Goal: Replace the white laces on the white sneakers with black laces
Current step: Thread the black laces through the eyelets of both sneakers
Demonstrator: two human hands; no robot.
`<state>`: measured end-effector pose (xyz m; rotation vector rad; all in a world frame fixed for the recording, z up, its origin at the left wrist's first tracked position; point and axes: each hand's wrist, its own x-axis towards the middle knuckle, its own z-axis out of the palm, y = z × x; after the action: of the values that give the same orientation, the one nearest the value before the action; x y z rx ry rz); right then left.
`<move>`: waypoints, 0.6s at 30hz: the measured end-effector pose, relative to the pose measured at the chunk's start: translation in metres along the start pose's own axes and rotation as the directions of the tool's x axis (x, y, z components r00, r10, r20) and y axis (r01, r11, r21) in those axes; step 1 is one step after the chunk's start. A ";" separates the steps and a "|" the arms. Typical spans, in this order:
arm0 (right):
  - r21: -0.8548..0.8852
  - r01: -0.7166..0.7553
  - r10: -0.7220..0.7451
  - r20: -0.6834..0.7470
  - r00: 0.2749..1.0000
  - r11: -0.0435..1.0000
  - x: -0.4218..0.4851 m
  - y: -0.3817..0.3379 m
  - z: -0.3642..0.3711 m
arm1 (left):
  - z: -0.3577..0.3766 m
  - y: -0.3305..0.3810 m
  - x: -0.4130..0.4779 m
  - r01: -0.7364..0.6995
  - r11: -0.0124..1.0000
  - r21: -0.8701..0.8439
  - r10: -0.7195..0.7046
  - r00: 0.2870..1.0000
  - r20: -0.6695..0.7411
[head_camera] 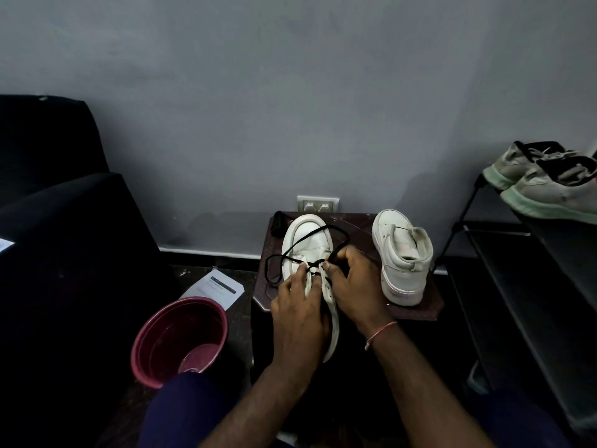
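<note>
Two white sneakers (306,240) (402,257). One black lace (307,237) for certain, perhaps a second in the dark bundle (277,223). Two grey shoes (517,166) (555,192) with pale green soles. One maroon bucket (155,350). Two paper sheets (214,287) (5,244). One socket plate (318,205). One small table (355,227), one rack (517,270). Two hands (298,315) (355,286).

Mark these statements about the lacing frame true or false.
1. The left hand and right hand are both on one sneaker. True.
2. The lace through that sneaker is white. False: it is a black lace.
3. The second sneaker stands on the table, untouched. True.
4. The bucket sits on the table. False: it stands on the floor beside the table.
</note>
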<state>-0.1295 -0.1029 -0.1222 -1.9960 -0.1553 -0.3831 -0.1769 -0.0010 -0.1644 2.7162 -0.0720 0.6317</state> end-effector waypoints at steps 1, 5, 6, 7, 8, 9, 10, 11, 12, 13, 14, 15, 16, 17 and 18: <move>-0.019 0.010 -0.009 0.029 1.000 1.000 0.001 -0.002 -0.003 | 0.000 0.000 0.000 -0.003 1.000 0.001 0.003 1.000 -0.001; -0.058 0.013 -0.008 0.076 0.997 0.998 0.002 -0.001 -0.011 | 0.000 0.001 0.001 0.000 1.000 0.003 0.000 1.000 -0.004; -0.059 0.006 -0.001 0.080 0.997 0.998 0.002 0.001 -0.011 | 0.001 0.001 0.000 0.004 1.000 -0.002 -0.004 1.000 -0.001; -0.055 -0.004 0.009 0.087 0.996 0.998 0.003 0.002 -0.011 | 0.001 0.001 0.000 0.004 1.000 -0.004 -0.004 1.000 0.000; -0.049 -0.013 0.017 0.097 0.995 0.999 0.004 0.002 -0.011 | 0.000 0.001 0.001 0.004 1.000 -0.004 -0.004 1.000 0.001; -0.039 -0.017 0.021 0.104 0.994 0.999 0.005 0.003 -0.010 | 0.000 0.001 0.001 0.006 1.000 0.002 -0.006 1.000 0.002; -0.028 -0.015 0.018 0.104 0.994 0.999 0.007 0.003 -0.009 | 0.000 0.001 0.001 0.007 1.000 0.005 -0.007 1.000 0.004; -0.020 -0.014 0.016 0.097 0.995 1.000 0.007 0.002 -0.008 | 0.000 0.001 0.001 0.009 1.000 0.006 -0.009 1.000 0.004; -0.016 -0.013 0.015 0.090 0.996 1.000 0.006 0.002 -0.007 | -0.001 0.002 0.001 0.009 1.000 0.002 -0.009 1.000 0.007; -0.012 -0.009 0.010 0.091 0.996 1.000 0.006 0.001 -0.008 | -0.001 0.002 0.001 0.011 1.000 0.001 -0.011 1.000 0.011; -0.010 -0.002 0.003 0.096 0.995 1.000 0.006 0.001 -0.007 | -0.002 0.002 0.001 0.015 1.000 0.000 -0.015 1.000 0.011; -0.014 0.004 -0.003 0.107 0.994 1.000 0.006 0.001 -0.007 | -0.002 0.001 0.001 0.015 1.000 0.003 -0.015 1.000 0.014; -0.021 0.008 -0.005 0.121 0.993 1.000 0.007 0.001 -0.007 | -0.002 0.001 0.001 0.011 1.000 0.004 -0.011 1.000 0.015; -0.029 0.009 -0.005 0.132 0.991 1.000 0.008 0.003 -0.009 | -0.001 0.002 -0.001 0.010 1.000 -0.002 -0.010 1.000 0.019; -0.026 0.003 0.000 0.137 0.991 1.000 0.011 0.002 -0.008 | -0.003 0.000 -0.001 0.005 1.000 -0.005 -0.005 1.000 0.021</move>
<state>-0.1204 -0.1118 -0.1168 -2.0489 -0.2395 -0.2495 -0.1787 -0.0002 -0.1624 2.7175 -0.0716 0.6014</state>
